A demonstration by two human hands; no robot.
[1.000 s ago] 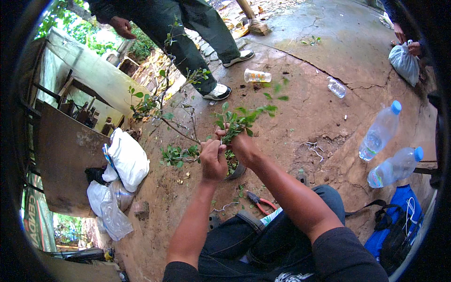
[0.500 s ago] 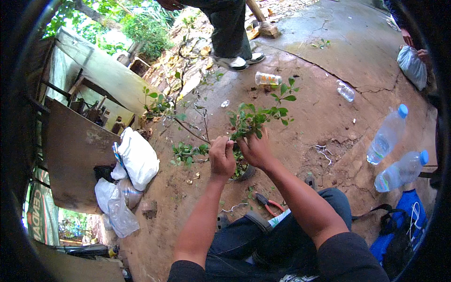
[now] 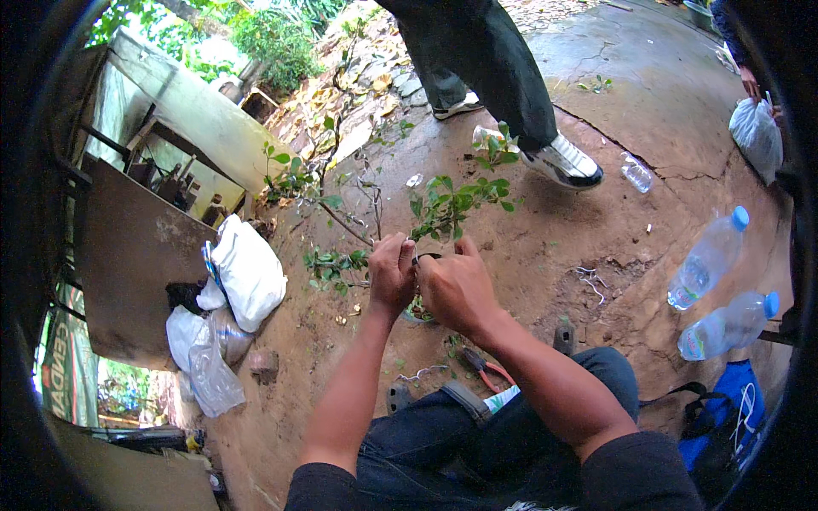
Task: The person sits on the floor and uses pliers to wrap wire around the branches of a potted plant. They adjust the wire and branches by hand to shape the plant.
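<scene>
A small leafy tree (image 3: 457, 204) stands in front of me, its thin bare branches reaching left and its leaf clusters spreading left and right. My left hand (image 3: 393, 274) is closed with thumb and fingers pinched round a branch near the middle of the tree. Right beside it, my right hand (image 3: 460, 289) is closed too, its knuckles toward me, at the same spot; a thin dark strand shows just above its fingers. What the right fingers grip is mostly hidden. Below the hands, the base of the tree and its pot (image 3: 417, 312) are largely covered.
Pliers (image 3: 487, 370) with red handles lie by my legs. Two clear bottles (image 3: 707, 255) with blue caps are at right, above a blue bag (image 3: 724, 409). White plastic bags (image 3: 247, 272) sit at left. A person's shoe (image 3: 564, 163) is beyond the tree; another person holds a bag (image 3: 757, 139).
My right hand has drawn back from the leaves and turned knuckles up, close against the left. The person beyond has stepped to the right, partly covering a bottle on the ground.
</scene>
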